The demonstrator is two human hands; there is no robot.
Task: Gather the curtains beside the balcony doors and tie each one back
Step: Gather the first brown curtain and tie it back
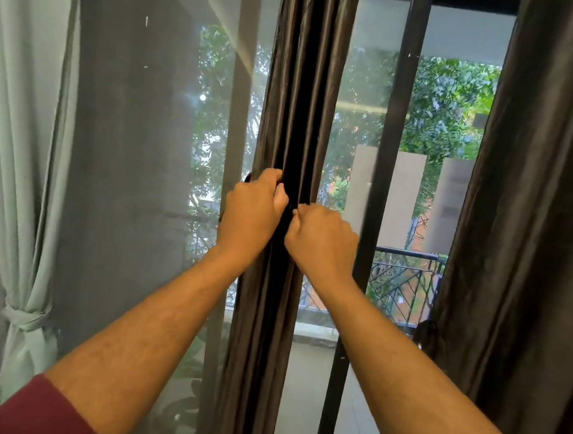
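My left hand (250, 211) was curled tight around the left edge of the dark middle curtain (294, 101), fingers tucked into its folds; my right hand (320, 238) pinched the same bundle just beside it and a little lower. I could not tell whether a tie band ran between the 2 hands, since the fabric there was too dark to read. The curtain hung gathered into a narrow column against the black door frame (379, 188), between the 2 glass panes of the balcony doors.

My judgement was that the gathering was nearly done and the wrap was the step in hand. To do it well I would keep the pleats stacked evenly, hold the bundle firm with 1 hand while the other passed the tie around, and cinch at this height so no fold slipped out below.

At far left the pale green curtain (23, 136) was already knotted back with its own tie (24, 317). At far right a second dark curtain (526, 229) hung loose, probably next. Beyond the glass stood a balcony railing (404, 282).
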